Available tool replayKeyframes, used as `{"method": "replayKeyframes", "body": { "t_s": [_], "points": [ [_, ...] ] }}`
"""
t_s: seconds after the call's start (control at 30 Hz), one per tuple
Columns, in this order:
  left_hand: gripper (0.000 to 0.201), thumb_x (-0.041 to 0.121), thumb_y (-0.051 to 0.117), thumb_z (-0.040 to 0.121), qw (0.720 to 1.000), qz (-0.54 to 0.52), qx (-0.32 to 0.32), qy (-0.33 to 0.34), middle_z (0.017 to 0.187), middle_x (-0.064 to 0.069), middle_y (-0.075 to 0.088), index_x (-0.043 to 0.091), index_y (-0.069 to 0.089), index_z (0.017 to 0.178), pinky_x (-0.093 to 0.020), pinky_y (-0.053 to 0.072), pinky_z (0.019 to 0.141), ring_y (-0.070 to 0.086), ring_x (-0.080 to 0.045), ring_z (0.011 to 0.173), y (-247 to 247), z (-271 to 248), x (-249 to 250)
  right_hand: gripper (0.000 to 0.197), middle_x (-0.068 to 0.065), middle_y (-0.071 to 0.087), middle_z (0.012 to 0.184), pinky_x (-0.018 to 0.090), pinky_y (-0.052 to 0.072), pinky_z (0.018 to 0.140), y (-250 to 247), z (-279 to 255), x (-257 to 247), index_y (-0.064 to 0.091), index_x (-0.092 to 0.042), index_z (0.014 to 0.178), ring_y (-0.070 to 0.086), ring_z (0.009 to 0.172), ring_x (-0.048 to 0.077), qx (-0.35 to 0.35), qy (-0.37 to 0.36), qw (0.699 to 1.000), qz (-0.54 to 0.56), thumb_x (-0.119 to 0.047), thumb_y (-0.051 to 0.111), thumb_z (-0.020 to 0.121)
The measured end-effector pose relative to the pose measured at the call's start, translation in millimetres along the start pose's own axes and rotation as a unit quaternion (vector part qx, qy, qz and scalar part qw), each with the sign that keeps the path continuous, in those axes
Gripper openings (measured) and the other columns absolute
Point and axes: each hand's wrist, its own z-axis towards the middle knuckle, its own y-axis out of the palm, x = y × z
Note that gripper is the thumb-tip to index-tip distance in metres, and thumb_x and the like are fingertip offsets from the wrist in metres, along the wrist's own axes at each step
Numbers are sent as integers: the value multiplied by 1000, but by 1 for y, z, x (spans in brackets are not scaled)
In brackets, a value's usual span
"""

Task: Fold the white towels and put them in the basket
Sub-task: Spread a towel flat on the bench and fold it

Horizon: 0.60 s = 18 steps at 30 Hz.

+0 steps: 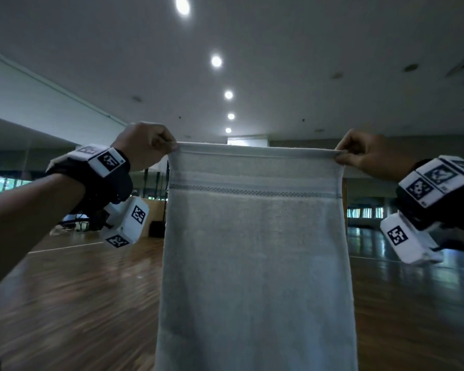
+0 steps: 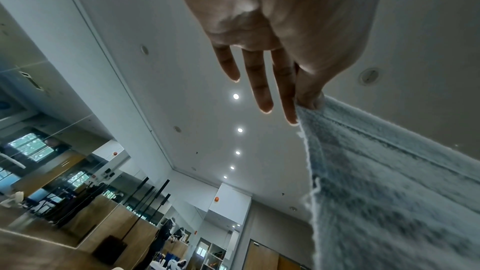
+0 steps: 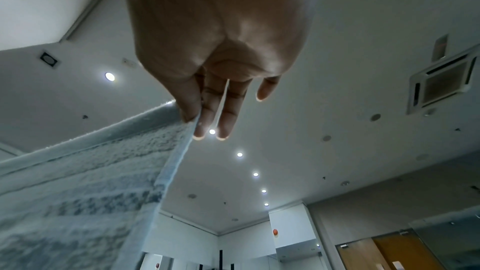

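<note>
A white towel [image 1: 255, 250] with a thin patterned stripe near its top hangs full length in front of me, held up in the air. My left hand [image 1: 156, 147] pinches its top left corner and my right hand [image 1: 351, 156] pinches its top right corner, so the upper hem is stretched level between them. In the left wrist view the thumb and forefinger of the left hand [image 2: 303, 102] nip the towel [image 2: 389, 182] while the other fingers stay straight. The right wrist view shows the right hand [image 3: 194, 118] pinching the towel [image 3: 85, 188] likewise. No basket is in view.
I stand in a large hall with a wooden floor [image 1: 78, 303] and mirrored walls [image 2: 52, 161]. Black stands and boxes are far off at the left [image 1: 156, 226]. Ceiling lights [image 1: 216, 61] run in a row overhead. The towel hides everything low in front of me.
</note>
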Motion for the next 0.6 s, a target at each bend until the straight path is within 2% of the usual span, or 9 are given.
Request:
{"method": "replayKeyframes", "body": {
  "t_s": [0.07, 0.13, 0.2, 0.23, 0.33, 0.4, 0.43, 0.5, 0.6],
  "points": [
    [8, 26, 64, 86, 1000, 3, -15, -4, 88, -10, 70, 19, 68, 86, -43, 53, 80, 64, -31, 84, 14, -1, -7, 19, 6, 62, 76, 41, 47, 68, 14, -1, 13, 55, -27, 74, 57, 71, 28, -9, 12, 1000, -9, -15, 68, 83],
    [3, 27, 66, 84, 999, 10, -37, -1, 87, -7, 71, 26, 65, 82, -45, 54, 79, 64, -29, 83, 34, -5, -19, 17, 6, 61, 73, 34, 44, 63, 32, -6, 25, 57, -23, 73, 54, 66, 24, -26, 24, 999, -18, -15, 69, 81],
    [11, 29, 69, 81, 998, 13, -65, -5, 83, -3, 69, 34, 60, 77, -43, 55, 76, 64, -26, 78, 58, -10, -36, 17, 3, 60, 71, 27, 40, 57, 55, -16, 37, 57, -21, 73, 53, 64, 19, -51, 30, 998, -26, -13, 69, 81],
    [15, 28, 70, 81, 997, 16, -81, -5, 81, -1, 68, 36, 58, 76, -43, 56, 75, 64, -25, 75, 72, -13, -46, 16, 1, 61, 73, 28, 41, 58, 67, -21, 43, 57, -21, 73, 55, 66, 17, -65, 32, 997, -34, -14, 68, 82],
    [16, 28, 70, 80, 992, 29, -119, 13, 79, 3, 65, 37, 57, 79, -42, 57, 72, 64, -23, 74, 116, -27, -74, 15, -5, 63, 78, 42, 48, 77, 105, -31, 66, 57, -26, 73, 60, 76, 16, -101, 59, 992, -53, -22, 68, 82],
    [9, 30, 69, 81, 989, 47, -140, 4, 80, 6, 64, 33, 61, 82, -41, 56, 73, 64, -22, 76, 144, -40, -88, 16, -11, 61, 77, 53, 43, 87, 133, -37, 79, 56, -30, 72, 57, 77, 13, -129, 75, 986, -74, -25, 67, 83],
    [6, 29, 68, 82, 988, 56, -141, -8, 80, 6, 64, 30, 63, 84, -40, 55, 73, 63, -21, 78, 155, -47, -93, 17, -13, 60, 76, 55, 41, 89, 145, -39, 84, 55, -30, 72, 55, 76, 11, -140, 83, 984, -77, -26, 67, 83],
    [3, 26, 66, 84, 989, 65, -133, -25, 85, 2, 68, 26, 66, 87, -39, 54, 74, 64, -22, 81, 175, -58, -107, 20, -14, 58, 75, 51, 40, 91, 168, -43, 93, 53, -31, 70, 55, 75, 10, -148, 94, 981, -83, -26, 65, 85],
    [4, 27, 63, 85, 989, 66, -123, -40, 89, 0, 69, 25, 65, 88, -40, 52, 77, 64, -22, 83, 193, -68, -118, 24, -10, 61, 77, 45, 36, 93, 192, -46, 103, 48, -33, 68, 59, 83, 17, -127, 95, 982, -106, -27, 63, 86]
  ]
}}
